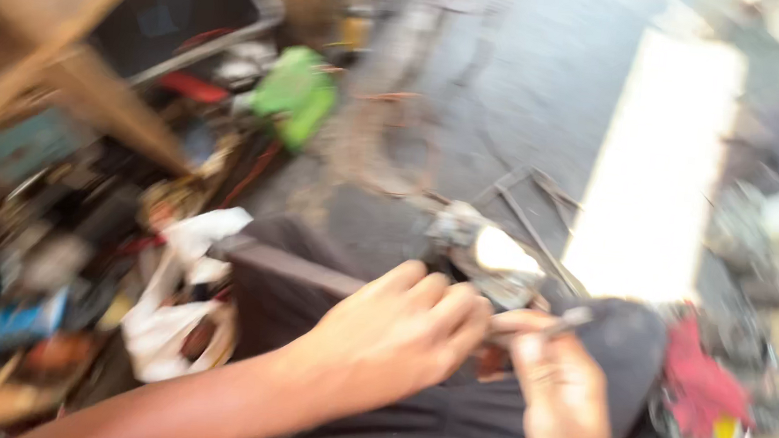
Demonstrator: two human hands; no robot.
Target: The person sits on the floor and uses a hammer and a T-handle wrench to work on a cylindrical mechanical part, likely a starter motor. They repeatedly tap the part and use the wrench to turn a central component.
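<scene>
Blurred head view: left hand (399, 328) closes around a grey metal part (485, 253) over the lap; right hand (562, 394) pinches a thin metal tool (566, 321) just beside it. Green object (295, 95) lies on the floor.

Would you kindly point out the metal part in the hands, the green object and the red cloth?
metal part (490, 256): head view, on its bright top face.
green object (295, 96): head view, on its middle.
red cloth (700, 378): head view, on its middle fold.

Bare forearms, dark grey trousers (446, 431)
</scene>
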